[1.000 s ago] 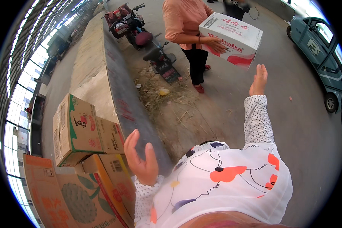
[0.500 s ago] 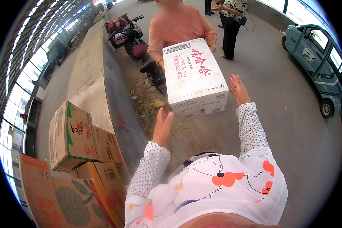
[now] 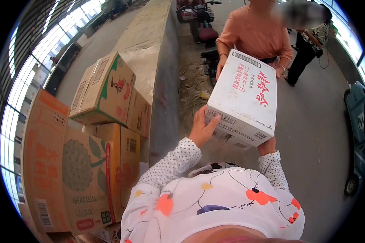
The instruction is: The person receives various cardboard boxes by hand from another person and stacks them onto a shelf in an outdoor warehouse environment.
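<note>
A white cardboard carton (image 3: pixel 244 91) with red and black print is held up in front of me, its printed broad face upward. My left hand (image 3: pixel 204 126) grips its near left corner, thumb against the near side. At the near right corner my right hand (image 3: pixel 267 146) supports it from below, its fingers mostly hidden behind the carton. Across from me a person in an orange top (image 3: pixel 253 30) holds the far sides, one hand (image 3: pixel 222 66) on the left and the other (image 3: pixel 279 71) on the right.
To my left are stacked brown cartons (image 3: pixel 105 91) and a large orange-printed carton (image 3: pixel 79 170) beside a low concrete wall (image 3: pixel 164 77). Electric scooters (image 3: pixel 207 32) stand beyond. Another person in dark trousers (image 3: pixel 300 58) is at the far right, near a teal three-wheeled vehicle (image 3: pixel 357 133).
Both my hands, open and apart from the carton before, now grip its near end. My view has turned left, so the carton and the other person appear farther right.
</note>
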Action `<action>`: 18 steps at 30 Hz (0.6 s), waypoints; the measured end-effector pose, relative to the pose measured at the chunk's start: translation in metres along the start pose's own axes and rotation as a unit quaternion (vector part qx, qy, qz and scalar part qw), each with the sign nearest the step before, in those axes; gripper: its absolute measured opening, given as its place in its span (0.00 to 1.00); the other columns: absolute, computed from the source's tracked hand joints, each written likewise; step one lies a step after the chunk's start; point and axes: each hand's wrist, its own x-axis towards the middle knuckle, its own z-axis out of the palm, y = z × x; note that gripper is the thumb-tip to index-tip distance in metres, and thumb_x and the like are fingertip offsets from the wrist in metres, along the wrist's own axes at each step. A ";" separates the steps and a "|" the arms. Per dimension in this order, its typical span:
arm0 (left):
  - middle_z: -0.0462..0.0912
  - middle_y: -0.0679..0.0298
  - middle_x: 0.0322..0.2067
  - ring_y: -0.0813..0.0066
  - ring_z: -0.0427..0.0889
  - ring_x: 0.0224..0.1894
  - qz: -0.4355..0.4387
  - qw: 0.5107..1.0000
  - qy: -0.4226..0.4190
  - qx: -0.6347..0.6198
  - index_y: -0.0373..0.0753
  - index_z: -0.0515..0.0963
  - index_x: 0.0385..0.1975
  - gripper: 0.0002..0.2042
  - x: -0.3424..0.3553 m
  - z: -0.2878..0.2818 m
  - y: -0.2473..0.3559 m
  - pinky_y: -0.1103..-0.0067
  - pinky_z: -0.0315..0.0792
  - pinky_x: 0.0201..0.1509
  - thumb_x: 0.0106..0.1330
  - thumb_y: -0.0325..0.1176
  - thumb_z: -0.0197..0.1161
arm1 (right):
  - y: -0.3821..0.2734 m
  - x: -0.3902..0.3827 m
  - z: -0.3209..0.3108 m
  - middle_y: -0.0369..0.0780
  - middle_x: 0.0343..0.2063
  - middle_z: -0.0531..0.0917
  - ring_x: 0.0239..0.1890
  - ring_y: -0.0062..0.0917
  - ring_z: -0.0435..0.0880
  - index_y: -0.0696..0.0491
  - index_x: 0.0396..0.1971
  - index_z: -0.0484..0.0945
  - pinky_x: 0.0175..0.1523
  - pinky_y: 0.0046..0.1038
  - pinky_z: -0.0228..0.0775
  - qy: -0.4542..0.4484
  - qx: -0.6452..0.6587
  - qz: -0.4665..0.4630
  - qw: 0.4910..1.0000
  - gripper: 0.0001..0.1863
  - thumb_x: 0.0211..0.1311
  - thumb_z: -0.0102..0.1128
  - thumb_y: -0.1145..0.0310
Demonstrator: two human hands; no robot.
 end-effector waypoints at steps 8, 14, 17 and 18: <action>0.67 0.48 0.51 0.57 0.68 0.54 0.033 0.992 0.114 -0.030 0.33 0.58 0.56 0.31 -0.047 -0.027 0.021 0.66 0.62 0.60 0.60 0.41 0.65 | 0.030 -0.016 0.009 0.37 0.60 0.70 0.60 0.33 0.71 0.46 0.63 0.63 0.58 0.41 0.66 -0.039 -0.036 0.101 0.993 0.29 0.67 0.42 0.47; 0.65 0.47 0.54 0.58 0.67 0.57 0.108 0.971 0.208 0.038 0.32 0.57 0.57 0.31 -0.077 -0.050 0.043 0.66 0.61 0.61 0.60 0.37 0.66 | 0.031 -0.002 0.034 0.39 0.60 0.70 0.60 0.35 0.71 0.47 0.62 0.64 0.58 0.41 0.68 -0.086 -0.082 0.112 0.987 0.29 0.67 0.44 0.47; 0.62 0.47 0.58 0.59 0.63 0.62 0.121 0.948 0.271 0.112 0.31 0.56 0.58 0.30 -0.106 -0.059 0.055 0.67 0.59 0.65 0.62 0.35 0.65 | 0.035 0.013 0.028 0.40 0.60 0.70 0.60 0.35 0.70 0.48 0.62 0.63 0.58 0.42 0.67 -0.183 -0.089 0.097 0.974 0.29 0.67 0.44 0.47; 0.61 0.46 0.58 0.56 0.62 0.63 0.118 0.953 0.271 0.071 0.31 0.56 0.59 0.32 -0.111 -0.057 0.057 0.66 0.56 0.66 0.61 0.37 0.66 | 0.038 0.016 0.038 0.40 0.60 0.70 0.60 0.35 0.70 0.49 0.62 0.63 0.58 0.42 0.67 -0.202 -0.096 0.091 0.970 0.29 0.67 0.44 0.48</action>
